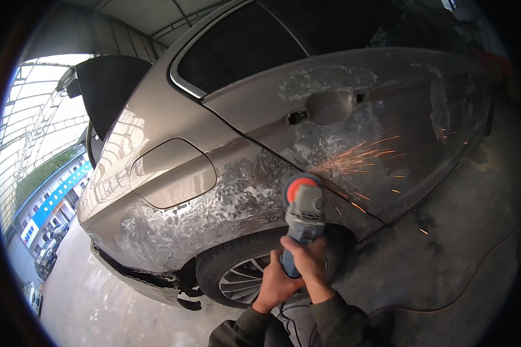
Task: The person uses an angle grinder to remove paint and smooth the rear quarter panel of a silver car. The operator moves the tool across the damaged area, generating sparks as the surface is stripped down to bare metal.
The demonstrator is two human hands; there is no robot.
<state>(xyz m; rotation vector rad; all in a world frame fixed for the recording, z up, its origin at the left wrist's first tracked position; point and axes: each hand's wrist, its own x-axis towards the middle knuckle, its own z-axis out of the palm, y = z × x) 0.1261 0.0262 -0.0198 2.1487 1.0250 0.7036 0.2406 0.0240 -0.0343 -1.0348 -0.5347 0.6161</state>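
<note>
Both my hands are wrapped round the body of an angle grinder (304, 215). My left hand (274, 284) grips its lower rear end, and my right hand (310, 260) closes on it from the right. The grinder's round red disc (303, 188) meets the car's rear quarter panel (249, 188) just above the wheel arch, beside the door seam. Orange sparks (356, 157) fly up and right across the rear door (388, 124). Around the disc the panel is ground to rough, shiny bare metal. The disc's contact edge is partly hidden.
Below the grinder is the rear wheel (252, 277). A dark cord (289, 324) hangs under my hands, and a thin cable (446, 303) runs over the concrete floor. The fuel flap (173, 173) is closed; the boot lid (107, 87) stands raised. The rear bumper area (136, 283) is torn open.
</note>
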